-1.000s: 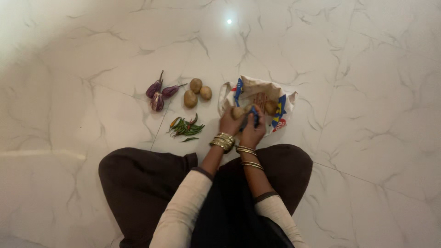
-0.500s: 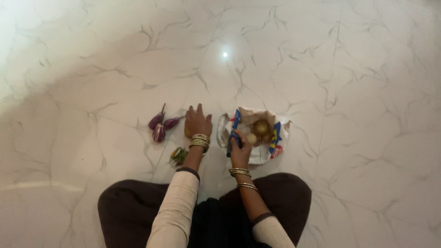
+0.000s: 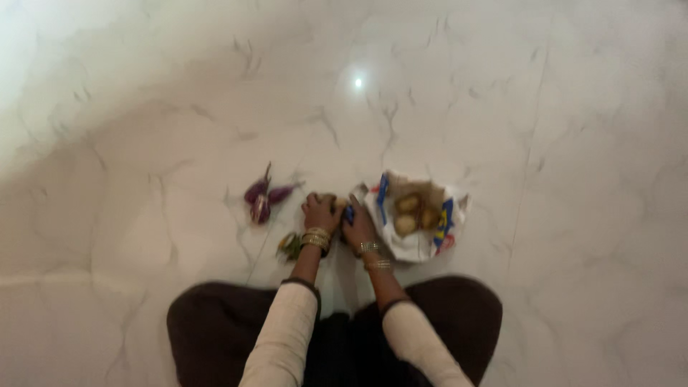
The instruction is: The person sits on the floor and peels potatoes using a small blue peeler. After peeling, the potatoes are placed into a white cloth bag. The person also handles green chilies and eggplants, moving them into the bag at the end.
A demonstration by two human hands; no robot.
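- The white marble floor [image 3: 143,143] fills the view, and a person sits on it cross-legged in dark trousers [image 3: 215,330] and cream sleeves.
- The white bag [image 3: 419,218] with blue and yellow print lies open on the floor just ahead of the person's right knee; everything below is placed from it.
- Potatoes [image 3: 410,213], about three, lie inside the bag's open mouth.
- The right hand [image 3: 358,226] is at the bag's left edge, its fingers closed on the rim there; a bit of blue shows by the fingertips.
- The left hand [image 3: 320,213] is just left of the bag, palm down over a brownish potato on the floor; blur hides whether its fingers grip it or merely rest on it.
- Purple eggplants [image 3: 261,199] lie further left of the bag, beyond the left hand.
- Green chillies [image 3: 289,245] lie left of the bag and nearer the person, beside the left wrist's gold bangles [image 3: 316,239].
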